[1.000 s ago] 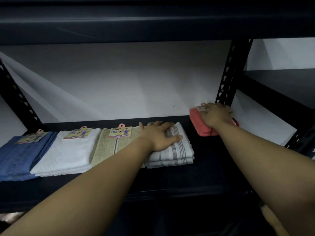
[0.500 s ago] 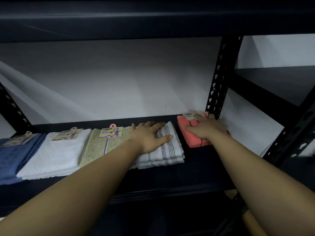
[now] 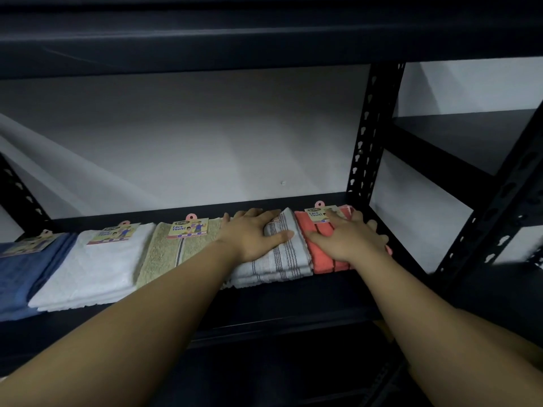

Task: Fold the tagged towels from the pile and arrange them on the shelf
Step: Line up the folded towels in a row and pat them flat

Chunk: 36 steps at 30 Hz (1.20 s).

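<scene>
Five folded towels in a row on the shelf [image 3: 293,306].
Left hand [image 3: 252,235] flat on striped towel [image 3: 279,259]; right hand [image 3: 346,239] flat on coral towel [image 3: 323,259].

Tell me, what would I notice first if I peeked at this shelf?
You would see a neat row of folded towels on the dark shelf: blue towel, white towel, green towel, striped towel and coral towel, left to right. Two bare arms reach in; the left hand presses flat on the striped towel and the right hand lies on the coral one by the post.
</scene>
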Motion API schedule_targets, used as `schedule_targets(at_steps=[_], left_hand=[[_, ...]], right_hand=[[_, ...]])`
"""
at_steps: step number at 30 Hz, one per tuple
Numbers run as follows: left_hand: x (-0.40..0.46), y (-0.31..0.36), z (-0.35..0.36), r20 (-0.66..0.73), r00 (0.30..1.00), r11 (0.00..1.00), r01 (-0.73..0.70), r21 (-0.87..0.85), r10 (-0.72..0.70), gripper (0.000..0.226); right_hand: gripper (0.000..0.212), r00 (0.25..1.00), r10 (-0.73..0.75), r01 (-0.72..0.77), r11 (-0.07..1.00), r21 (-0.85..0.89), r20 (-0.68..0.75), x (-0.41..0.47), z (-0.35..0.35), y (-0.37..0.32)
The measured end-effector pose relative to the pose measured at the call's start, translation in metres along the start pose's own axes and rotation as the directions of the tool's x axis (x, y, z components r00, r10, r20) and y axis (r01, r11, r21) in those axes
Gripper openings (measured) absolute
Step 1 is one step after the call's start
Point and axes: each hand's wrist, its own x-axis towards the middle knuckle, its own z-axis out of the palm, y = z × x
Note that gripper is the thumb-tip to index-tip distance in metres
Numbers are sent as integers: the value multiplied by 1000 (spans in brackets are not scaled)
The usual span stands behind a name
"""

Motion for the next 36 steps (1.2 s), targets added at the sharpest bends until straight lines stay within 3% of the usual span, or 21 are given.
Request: schedule_targets(at_steps=[25, 36], left_hand=[[-2, 2, 1, 5, 1000, 1000, -15, 8, 15, 94], [-10, 7, -1, 34, 999, 1000, -30, -6, 31, 84]], right_hand=[[100, 1000, -27, 27, 999, 17, 6, -18, 1, 11], [98, 999, -44, 43, 999, 23, 13, -17, 0, 15]])
